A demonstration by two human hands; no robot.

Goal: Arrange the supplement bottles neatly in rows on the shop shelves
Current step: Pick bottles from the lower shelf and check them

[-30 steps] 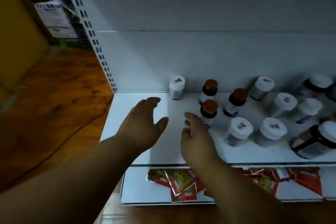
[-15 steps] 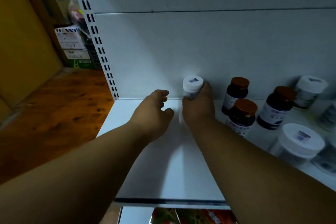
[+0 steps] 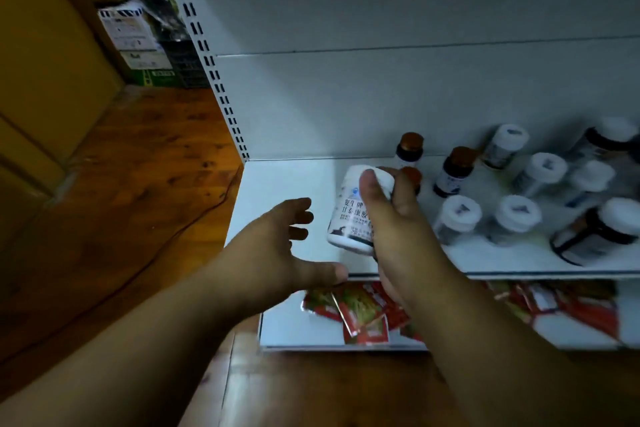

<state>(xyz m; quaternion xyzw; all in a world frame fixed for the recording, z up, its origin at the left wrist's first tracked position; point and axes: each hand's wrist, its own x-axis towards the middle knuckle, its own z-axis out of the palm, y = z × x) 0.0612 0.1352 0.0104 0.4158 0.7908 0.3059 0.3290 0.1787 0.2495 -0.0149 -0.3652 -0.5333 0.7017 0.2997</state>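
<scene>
White bottle point(image 3: 353, 210) with a printed label, gripped in the right hand point(image 3: 398, 218), thumb point(image 3: 372, 192) laid across the label toward the cap, remaining fingers wrapped behind; bottle lifted clear of the shelf point(image 3: 277, 184) and tilted, cap end up and away. Left hand point(image 3: 277, 246) just beside the bottle's lower end, palm turned toward it, fingers spread and relaxed, grasping nothing; touching or apart cannot be told.

Behind the right hand, three dark bottles with brown caps point(image 3: 453, 170), the nearest largely hidden by the knuckles. Farther right, a loose scatter of white-capped bottles point(image 3: 457, 218), several tilted and blurred, plus a larger dark jar with a white lid point(image 3: 595, 232) near the shelf's front edge. Left part of the shelf bare under the hands. Below, a lower shelf point(image 3: 298, 333) strewn with red and green packets point(image 3: 360, 315). At far left, wooden floor point(image 3: 121, 201) and stacked boxes point(image 3: 135, 42) beyond the slotted upright point(image 3: 207, 59).

Compared with half a second earlier: bottle no longer standing against the back panel but raised and drawn forward; left hand opened out from a loose curl; view pulled back, more of the right-hand bottles and the lower shelf visible.
</scene>
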